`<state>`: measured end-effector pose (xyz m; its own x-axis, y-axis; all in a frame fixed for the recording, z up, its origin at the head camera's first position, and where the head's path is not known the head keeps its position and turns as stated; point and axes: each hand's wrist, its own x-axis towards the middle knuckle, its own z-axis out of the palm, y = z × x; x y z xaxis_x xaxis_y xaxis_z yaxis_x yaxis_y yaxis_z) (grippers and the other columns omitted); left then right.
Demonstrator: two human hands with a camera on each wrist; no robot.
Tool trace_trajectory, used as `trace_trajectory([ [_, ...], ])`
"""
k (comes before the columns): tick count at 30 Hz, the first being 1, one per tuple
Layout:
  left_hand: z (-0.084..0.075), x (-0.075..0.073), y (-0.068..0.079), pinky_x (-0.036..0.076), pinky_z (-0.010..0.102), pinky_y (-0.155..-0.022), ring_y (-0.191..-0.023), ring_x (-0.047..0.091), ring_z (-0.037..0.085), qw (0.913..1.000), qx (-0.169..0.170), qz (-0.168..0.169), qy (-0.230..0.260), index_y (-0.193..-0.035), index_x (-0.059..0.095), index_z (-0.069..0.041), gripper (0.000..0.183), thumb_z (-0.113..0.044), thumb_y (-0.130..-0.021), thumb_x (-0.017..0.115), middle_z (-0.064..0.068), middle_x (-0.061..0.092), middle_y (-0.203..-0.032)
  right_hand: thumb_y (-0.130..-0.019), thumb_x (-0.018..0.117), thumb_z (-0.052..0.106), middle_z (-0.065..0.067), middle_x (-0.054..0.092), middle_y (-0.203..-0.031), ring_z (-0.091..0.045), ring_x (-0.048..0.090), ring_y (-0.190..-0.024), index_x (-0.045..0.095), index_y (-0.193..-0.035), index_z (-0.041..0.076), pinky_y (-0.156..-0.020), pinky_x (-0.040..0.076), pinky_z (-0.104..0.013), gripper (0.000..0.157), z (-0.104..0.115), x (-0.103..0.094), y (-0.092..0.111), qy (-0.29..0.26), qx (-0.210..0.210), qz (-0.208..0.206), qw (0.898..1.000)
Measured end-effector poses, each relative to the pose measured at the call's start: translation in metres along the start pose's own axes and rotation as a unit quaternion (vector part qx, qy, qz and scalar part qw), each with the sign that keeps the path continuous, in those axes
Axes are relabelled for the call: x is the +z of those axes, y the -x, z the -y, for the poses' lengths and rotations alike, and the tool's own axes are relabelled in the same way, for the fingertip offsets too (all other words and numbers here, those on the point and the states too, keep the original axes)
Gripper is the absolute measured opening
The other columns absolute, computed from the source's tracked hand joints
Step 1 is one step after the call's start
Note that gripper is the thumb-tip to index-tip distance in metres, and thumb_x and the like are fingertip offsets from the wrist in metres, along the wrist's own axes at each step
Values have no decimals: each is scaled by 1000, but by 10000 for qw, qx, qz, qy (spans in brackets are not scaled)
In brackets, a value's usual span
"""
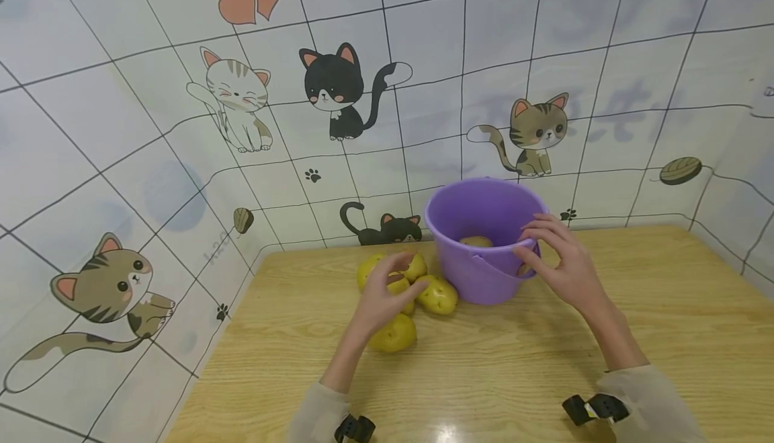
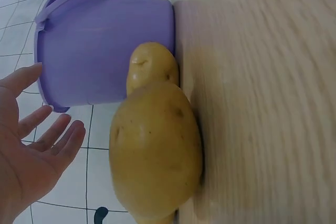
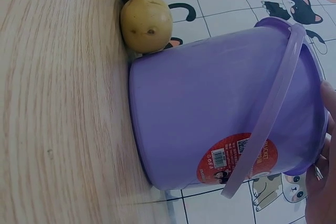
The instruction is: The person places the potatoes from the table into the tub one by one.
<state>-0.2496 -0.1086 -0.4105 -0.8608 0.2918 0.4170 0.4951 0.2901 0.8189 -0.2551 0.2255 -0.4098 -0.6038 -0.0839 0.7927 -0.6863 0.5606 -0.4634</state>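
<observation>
A purple plastic bucket (image 1: 484,285) stands upright on the table, its handle (image 3: 270,111) hanging down at the front. Inside it, part of a potato (image 1: 476,241) shows. My right hand (image 1: 571,271) holds the bucket's right rim between thumb and fingers. Several yellow potatoes lie left of the bucket, among them one beside it (image 1: 439,296) and one nearer the front (image 1: 396,335). My left hand (image 1: 381,302) hovers over this group with its fingers spread and loosely bent, holding nothing. In the left wrist view a large potato (image 2: 155,150) lies below that hand.
The wooden table (image 1: 459,376) meets a wall (image 1: 423,120) covered in a cat-print sheet just behind the bucket. More of the sheet rises along the table's left side. A red label (image 3: 215,161) is stuck on the bucket.
</observation>
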Motion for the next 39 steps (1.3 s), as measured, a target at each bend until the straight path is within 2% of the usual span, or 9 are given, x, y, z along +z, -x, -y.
trace_trajectory([
  [5, 7, -4, 5, 49, 51, -102, -123, 55, 41, 9998, -2, 164, -106, -138, 56, 1, 58, -20, -89, 80, 11, 60, -135, -81, 81, 2, -12, 66, -119, -21, 49, -132, 73, -104, 6, -117, 31, -30, 25, -1, 0, 0, -16, 24, -29, 10000],
  [15, 17, -16, 18, 52, 50, -98, -117, 58, 37, 9981, 12, 431, -446, -134, 59, -5, 55, -21, -87, 81, 14, 61, -129, -81, 81, 2, -13, 65, -121, -24, 48, -132, 73, -105, 5, -118, 31, -38, 25, 4, -1, 0, -57, 192, 29, 9998],
  [19, 20, -21, 22, 52, 53, -98, -116, 59, 38, 9975, -20, 497, -503, -134, 59, -4, 55, -22, -87, 81, 21, 60, -130, -82, 81, 3, -13, 64, -121, -24, 48, -133, 74, -105, 6, -118, 31, -39, 24, 5, -1, 0, -52, 241, 27, 9997],
  [25, 26, -28, 29, 53, 51, -96, -114, 60, 33, 9951, -173, 642, -731, -134, 58, -1, 58, -27, -87, 80, 18, 61, -130, -83, 80, 4, -14, 64, -122, -19, 46, -134, 73, -105, 6, -118, 31, -40, 24, 5, -1, 0, -10, 287, 75, 9996],
  [29, 30, -33, 34, 53, 52, -94, -112, 61, 32, 9925, -190, 815, -888, -133, 59, 0, 59, -28, -86, 81, 16, 62, -129, -83, 80, 4, -14, 64, -122, -18, 46, -134, 73, -105, 6, -118, 31, -37, 23, 4, -1, 1, 15, 239, 80, 9997],
  [35, 32, -40, 41, 52, 48, -97, -114, 60, 29, 9869, -427, 1107, -1094, -134, 60, -4, 62, -35, -85, 81, 12, 62, -129, -82, 80, 3, -12, 65, -121, -21, 48, -132, 73, -103, 7, -117, 30, -29, 23, 4, -1, 0, 25, 161, 46, 9999],
  [39, 34, -43, 44, 52, 46, -97, -114, 59, 29, 9826, -481, 1284, -1254, -132, 61, -3, 62, -38, -85, 81, 12, 61, -129, -82, 81, 3, -12, 65, -121, -19, 48, -132, 73, -104, 7, -117, 30, -28, 23, 3, -1, 0, 25, 154, 42, 9999],
])
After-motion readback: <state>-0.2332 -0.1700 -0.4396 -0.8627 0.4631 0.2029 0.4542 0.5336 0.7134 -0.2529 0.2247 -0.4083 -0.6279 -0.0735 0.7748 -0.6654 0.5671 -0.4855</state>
